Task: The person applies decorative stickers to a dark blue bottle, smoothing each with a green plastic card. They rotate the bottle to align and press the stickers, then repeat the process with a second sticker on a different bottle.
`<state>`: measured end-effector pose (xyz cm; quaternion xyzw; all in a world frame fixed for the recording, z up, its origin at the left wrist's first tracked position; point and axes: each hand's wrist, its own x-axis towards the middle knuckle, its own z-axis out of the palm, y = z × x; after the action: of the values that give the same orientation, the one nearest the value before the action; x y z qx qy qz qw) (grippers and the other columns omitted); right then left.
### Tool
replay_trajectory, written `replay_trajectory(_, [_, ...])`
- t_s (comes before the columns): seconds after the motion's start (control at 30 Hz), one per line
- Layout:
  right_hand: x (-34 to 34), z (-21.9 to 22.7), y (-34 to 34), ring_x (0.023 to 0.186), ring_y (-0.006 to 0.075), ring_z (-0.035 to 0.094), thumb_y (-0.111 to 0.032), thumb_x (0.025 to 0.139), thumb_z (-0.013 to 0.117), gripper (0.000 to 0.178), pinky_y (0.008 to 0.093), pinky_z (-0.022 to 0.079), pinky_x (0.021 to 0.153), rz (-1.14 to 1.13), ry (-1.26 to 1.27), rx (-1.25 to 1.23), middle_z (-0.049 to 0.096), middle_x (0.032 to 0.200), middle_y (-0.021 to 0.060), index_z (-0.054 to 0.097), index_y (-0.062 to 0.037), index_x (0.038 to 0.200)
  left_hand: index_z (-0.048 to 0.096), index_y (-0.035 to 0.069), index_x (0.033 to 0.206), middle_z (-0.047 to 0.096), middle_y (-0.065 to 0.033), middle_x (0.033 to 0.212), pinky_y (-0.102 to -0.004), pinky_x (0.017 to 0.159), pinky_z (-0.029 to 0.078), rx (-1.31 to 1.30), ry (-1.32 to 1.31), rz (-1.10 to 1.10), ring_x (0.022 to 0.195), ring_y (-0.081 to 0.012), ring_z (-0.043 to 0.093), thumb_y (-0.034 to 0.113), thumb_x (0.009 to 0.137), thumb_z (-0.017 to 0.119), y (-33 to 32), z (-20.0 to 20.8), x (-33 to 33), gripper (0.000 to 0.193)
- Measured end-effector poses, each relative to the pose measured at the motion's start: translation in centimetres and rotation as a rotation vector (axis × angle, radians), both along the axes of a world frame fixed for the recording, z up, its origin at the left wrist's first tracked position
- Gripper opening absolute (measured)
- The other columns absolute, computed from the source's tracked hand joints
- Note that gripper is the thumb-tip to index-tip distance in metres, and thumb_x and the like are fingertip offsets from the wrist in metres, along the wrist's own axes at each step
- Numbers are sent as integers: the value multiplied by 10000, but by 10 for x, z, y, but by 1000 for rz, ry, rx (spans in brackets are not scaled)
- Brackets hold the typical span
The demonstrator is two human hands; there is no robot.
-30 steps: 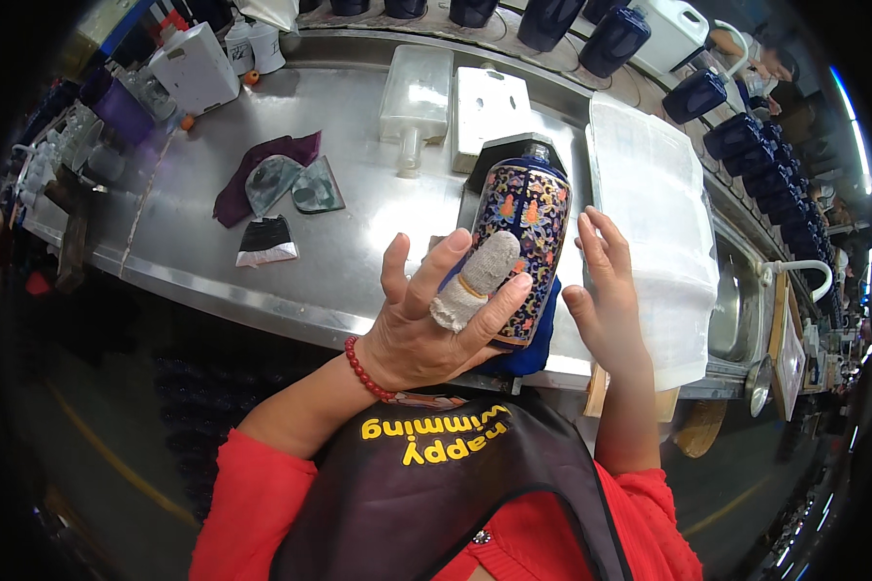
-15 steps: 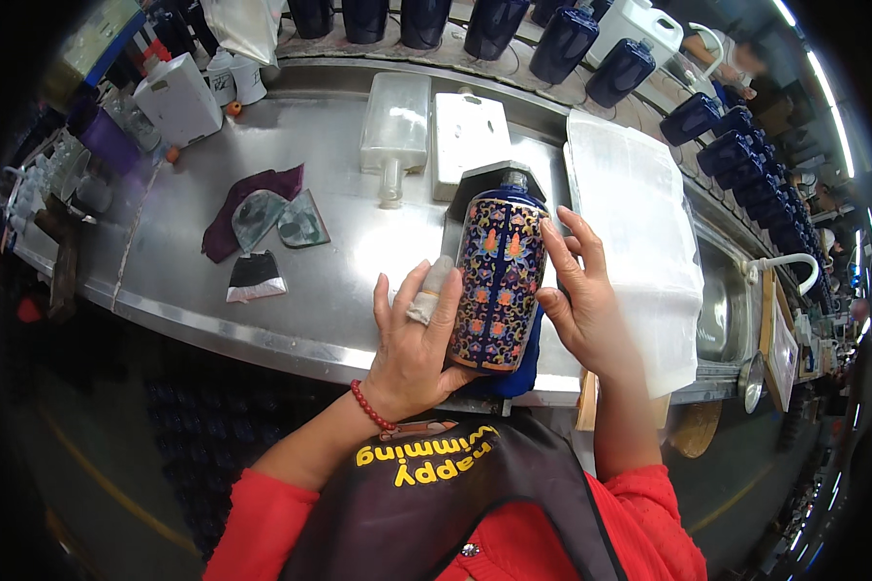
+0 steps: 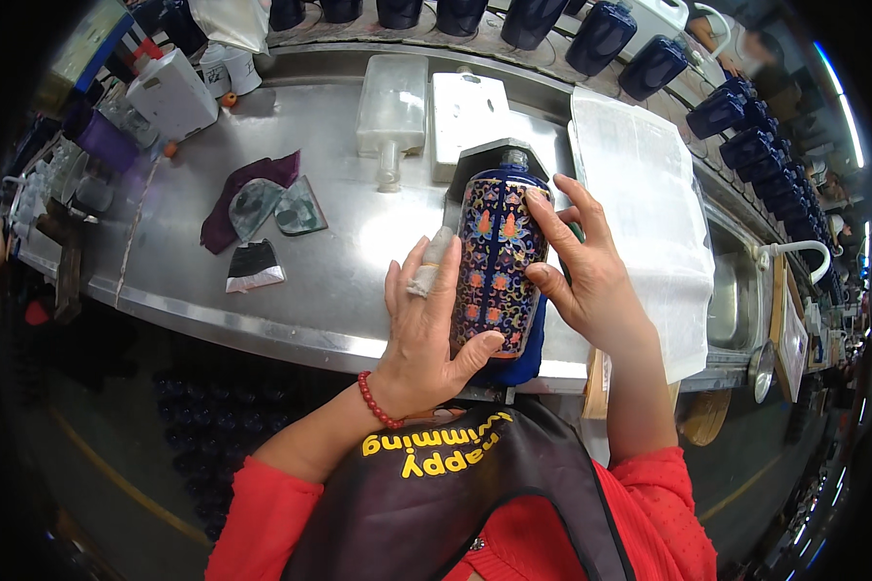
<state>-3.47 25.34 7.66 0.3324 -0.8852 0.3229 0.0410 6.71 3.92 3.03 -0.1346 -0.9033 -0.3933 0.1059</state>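
A dark blue bottle with a clear neck and a colourful floral pattern on its front lies tilted in front of me, its neck pointing away. My left hand holds its left side, fingers stretched along the edge and thumb on the lower front. Grey wrapping covers one left finger. My right hand is spread at the upper right side; its index fingertip touches the pattern's edge and the thumb rests by the side. Beneath the bottle, a dark angular stand and blue cloth show in part.
A clear bottle and white block lie beyond. Purple cloth and small dark pieces are to the left. White sheets lie right, near a sink. Blue bottles line the back; another person is far right.
My left thumb has come up from under the bottle's base onto its lower front. The right index finger and thumb have shifted left against the bottle. The view has moved slightly.
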Motion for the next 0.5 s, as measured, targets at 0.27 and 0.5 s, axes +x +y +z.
replay_trajectory(0.27, [3,11,-3,1121,367,568,-328,914,736,640,460,506,994,-13,-58,31,389,1533,233,523,-170,1497,202,-94,1583,323,-310,1575,-572,1222,88,5,-4,-19,1501,-451,246,522,977,602,-3,0,1,952])
replay_trajectory(0.5, [2,15,-6,1169,385,566,-315,903,753,627,462,513,995,8,-69,49,387,1539,236,545,-199,1483,203,-75,1591,319,-296,1588,-583,1222,79,47,-4,-45,1502,-457,249,512,976,604,-4,-1,2,940])
